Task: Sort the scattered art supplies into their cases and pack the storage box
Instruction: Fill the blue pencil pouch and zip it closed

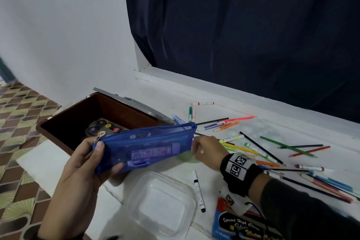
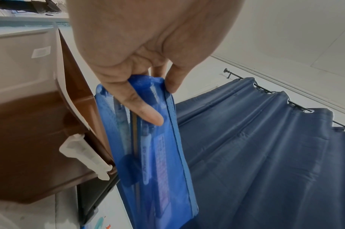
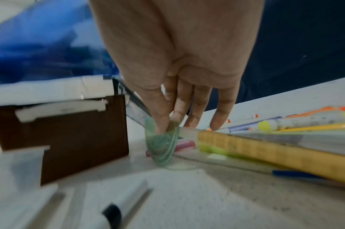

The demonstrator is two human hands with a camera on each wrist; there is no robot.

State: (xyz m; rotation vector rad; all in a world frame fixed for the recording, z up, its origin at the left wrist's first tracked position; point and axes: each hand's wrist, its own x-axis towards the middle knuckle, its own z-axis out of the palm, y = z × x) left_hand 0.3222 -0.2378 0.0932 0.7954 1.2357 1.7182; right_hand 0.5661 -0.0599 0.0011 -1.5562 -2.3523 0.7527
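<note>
Left hand (image 1: pixel 81 163) holds blue pouch (image 1: pixel 148 148) — right hand (image 1: pixel 206 152) pinches green protractor (image 3: pixel 163 148).

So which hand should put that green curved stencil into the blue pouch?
The right hand. It already pinches the green stencil on the table, right by the blue pouch's far end. The left hand is busy gripping the pouch at its zipper end, steadying it.
</note>
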